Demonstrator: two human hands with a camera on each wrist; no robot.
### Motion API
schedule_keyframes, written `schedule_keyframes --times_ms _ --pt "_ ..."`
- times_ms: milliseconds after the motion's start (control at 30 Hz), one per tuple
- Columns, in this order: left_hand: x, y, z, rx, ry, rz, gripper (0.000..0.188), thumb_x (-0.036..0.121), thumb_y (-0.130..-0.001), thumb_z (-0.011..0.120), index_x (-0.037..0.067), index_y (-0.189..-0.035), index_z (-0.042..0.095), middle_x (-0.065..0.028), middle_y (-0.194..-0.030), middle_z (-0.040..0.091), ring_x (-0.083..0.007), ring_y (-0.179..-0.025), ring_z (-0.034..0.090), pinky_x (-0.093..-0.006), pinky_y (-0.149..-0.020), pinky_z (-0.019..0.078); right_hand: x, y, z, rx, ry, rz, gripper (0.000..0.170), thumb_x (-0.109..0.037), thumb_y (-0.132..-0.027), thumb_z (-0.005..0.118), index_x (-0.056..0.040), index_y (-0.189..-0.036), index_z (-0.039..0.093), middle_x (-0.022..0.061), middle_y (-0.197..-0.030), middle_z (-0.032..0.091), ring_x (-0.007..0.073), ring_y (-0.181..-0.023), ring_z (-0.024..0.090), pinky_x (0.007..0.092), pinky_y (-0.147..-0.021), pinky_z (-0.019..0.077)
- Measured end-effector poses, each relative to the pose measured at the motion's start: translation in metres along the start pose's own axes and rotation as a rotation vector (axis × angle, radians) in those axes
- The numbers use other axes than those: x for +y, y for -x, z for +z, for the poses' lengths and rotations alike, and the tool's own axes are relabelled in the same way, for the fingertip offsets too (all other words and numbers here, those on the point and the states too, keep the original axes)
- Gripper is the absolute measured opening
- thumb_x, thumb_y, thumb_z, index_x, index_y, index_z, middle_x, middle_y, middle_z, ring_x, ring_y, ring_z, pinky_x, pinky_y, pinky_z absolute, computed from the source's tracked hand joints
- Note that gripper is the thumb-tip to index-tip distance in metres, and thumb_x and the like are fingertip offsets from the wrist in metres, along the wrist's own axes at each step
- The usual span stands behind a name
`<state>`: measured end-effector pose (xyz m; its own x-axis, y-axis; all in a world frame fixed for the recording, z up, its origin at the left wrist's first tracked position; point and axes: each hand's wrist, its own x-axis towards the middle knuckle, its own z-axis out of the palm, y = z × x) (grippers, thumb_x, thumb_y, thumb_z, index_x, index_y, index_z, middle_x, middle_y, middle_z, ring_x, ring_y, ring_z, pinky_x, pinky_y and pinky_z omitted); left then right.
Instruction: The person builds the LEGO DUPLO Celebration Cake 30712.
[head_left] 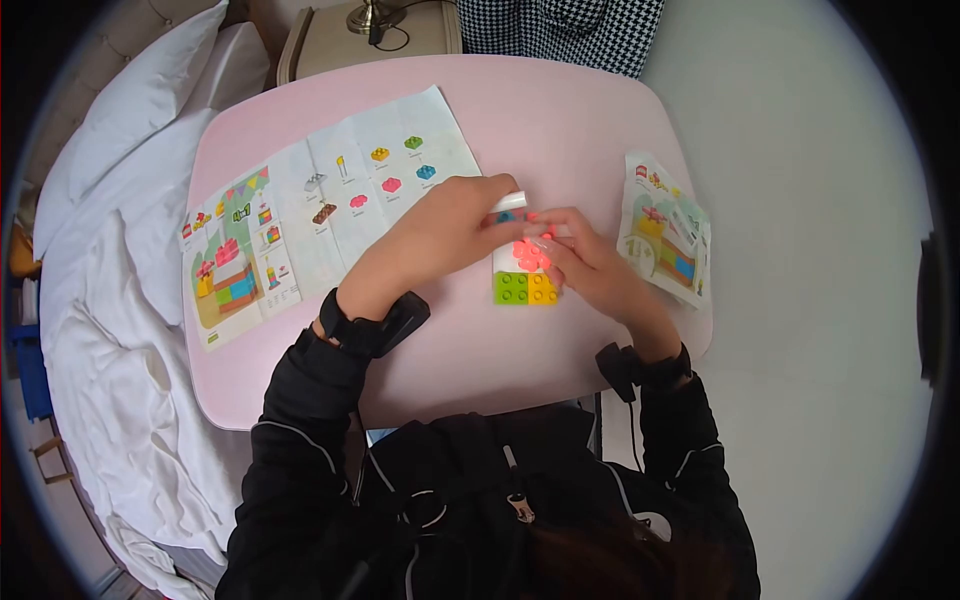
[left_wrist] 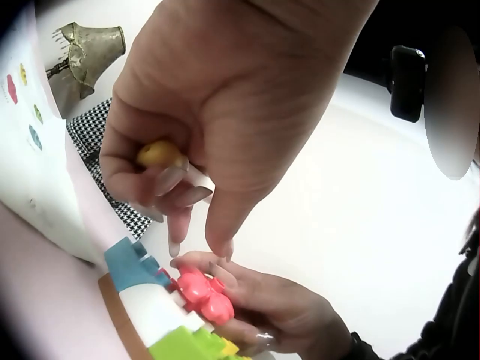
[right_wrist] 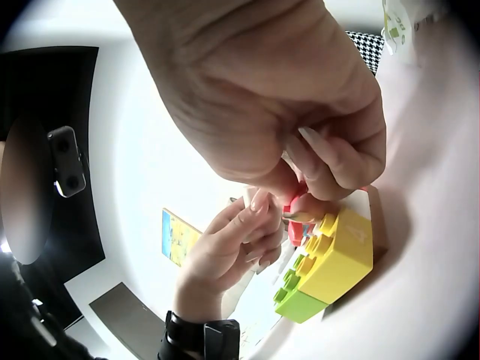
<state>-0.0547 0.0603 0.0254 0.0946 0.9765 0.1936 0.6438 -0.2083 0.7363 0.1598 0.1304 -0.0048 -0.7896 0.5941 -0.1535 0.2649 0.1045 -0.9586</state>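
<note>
In the head view my left hand (head_left: 440, 228) curls round a white stick-like piece (head_left: 512, 200); its yellow rounded end (left_wrist: 157, 154) shows between the curled fingers in the left wrist view. My right hand (head_left: 600, 278) has its thumb and fingertips at the pink flower-shaped brick (head_left: 530, 256), pinching at its edge, partly hidden. That brick is on a block build with a green brick (head_left: 511, 289) and a yellow brick (right_wrist: 341, 259) at the near end. White and blue bricks (left_wrist: 133, 262) lie further along, over a brown base (left_wrist: 120, 319). The hands almost meet above it.
An unfolded instruction sheet (head_left: 330, 190) covers the left of the pink table (head_left: 560, 100). A printed packet (head_left: 665, 235) lies at the right edge. Beyond the table are a bed (head_left: 110, 300) on the left and a bedside cabinet (head_left: 330, 45) behind.
</note>
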Motion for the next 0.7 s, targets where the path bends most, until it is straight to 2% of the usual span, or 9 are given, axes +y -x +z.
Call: schedule_keyframes --times_ms 33,200,300,400,467,600,700 --pt "0.002 0.0 -0.002 -0.046 -0.016 -0.036 0.033 0.027 -0.086 0.074 -0.001 -0.1 0.061 -0.0184 -0.073 0.06 -0.0289 -0.061 0.056 -0.0352 -0.058 0.0433 -0.006 0.001 0.0 0.016 -0.017 0.012 0.02 -0.019 -0.105 0.047 -0.0043 -0.119 0.051 0.0014 -0.077 0.054 0.0073 -0.065 0.05 0.0255 -0.059 0.0451" --pt "-0.005 0.0 0.003 -0.096 -0.022 0.004 0.039 0.031 -0.084 0.077 -0.001 -0.099 0.061 -0.0179 -0.074 0.061 -0.029 -0.064 0.057 -0.0352 -0.06 0.0445 -0.005 0.0 -0.002 0.031 -0.059 0.008 0.02 -0.018 -0.105 0.047 -0.005 -0.119 0.051 0.0011 -0.077 0.054 0.0069 -0.065 0.05 0.025 -0.058 0.0444" --pt "-0.004 -0.002 0.004 -0.12 -0.019 0.007 0.039 0.032 -0.083 0.077 -0.001 -0.098 0.061 -0.0177 -0.075 0.061 -0.0298 -0.064 0.057 -0.0356 -0.06 0.0447 -0.004 -0.001 0.0 0.001 -0.182 0.101 0.018 -0.017 -0.105 0.045 -0.006 -0.118 0.051 0.0006 -0.076 0.054 0.0068 -0.064 0.05 0.0247 -0.058 0.044" --pt "-0.007 -0.003 0.007 -0.113 0.029 0.008 0.038 0.031 -0.084 0.076 -0.001 -0.096 0.059 -0.0181 -0.074 0.06 -0.0303 -0.064 0.057 -0.0356 -0.06 0.0445 0.002 0.0 0.004 0.022 -0.114 0.023 0.018 -0.017 -0.105 0.044 -0.0046 -0.117 0.051 0.0022 -0.078 0.056 0.0081 -0.064 0.052 0.026 -0.058 0.0454" --pt "-0.007 -0.003 0.009 -0.112 0.067 0.008 0.037 0.031 -0.085 0.076 -0.001 -0.094 0.059 -0.0183 -0.074 0.059 -0.0305 -0.063 0.056 -0.0356 -0.059 0.0441 0.003 0.002 0.008 0.157 0.156 -0.107 0.017 -0.015 -0.104 0.045 -0.0025 -0.113 0.052 0.0047 -0.082 0.061 0.0098 -0.067 0.055 0.027 -0.06 0.0472" --pt "-0.004 -0.001 0.009 -0.121 0.035 0.03 0.037 0.03 -0.086 0.075 -0.001 -0.096 0.057 -0.0179 -0.072 0.059 -0.0298 -0.062 0.055 -0.0354 -0.058 0.0431 -0.001 0.01 0.013 0.219 0.17 -0.146 0.016 -0.012 -0.102 0.048 -0.0013 -0.113 0.053 0.0067 -0.086 0.064 0.011 -0.07 0.058 0.0276 -0.062 0.0481" --pt "-0.004 0.0 0.007 -0.168 0.023 0.039 0.038 0.03 -0.086 0.075 0.0 -0.098 0.056 -0.0172 -0.071 0.058 -0.0296 -0.061 0.055 -0.0356 -0.058 0.0429 -0.007 0.021 0.012 0.201 0.056 -0.148 0.016 -0.009 -0.1 0.051 -0.0014 -0.113 0.055 0.0067 -0.09 0.065 0.0103 -0.07 0.058 0.0266 -0.062 0.0475"
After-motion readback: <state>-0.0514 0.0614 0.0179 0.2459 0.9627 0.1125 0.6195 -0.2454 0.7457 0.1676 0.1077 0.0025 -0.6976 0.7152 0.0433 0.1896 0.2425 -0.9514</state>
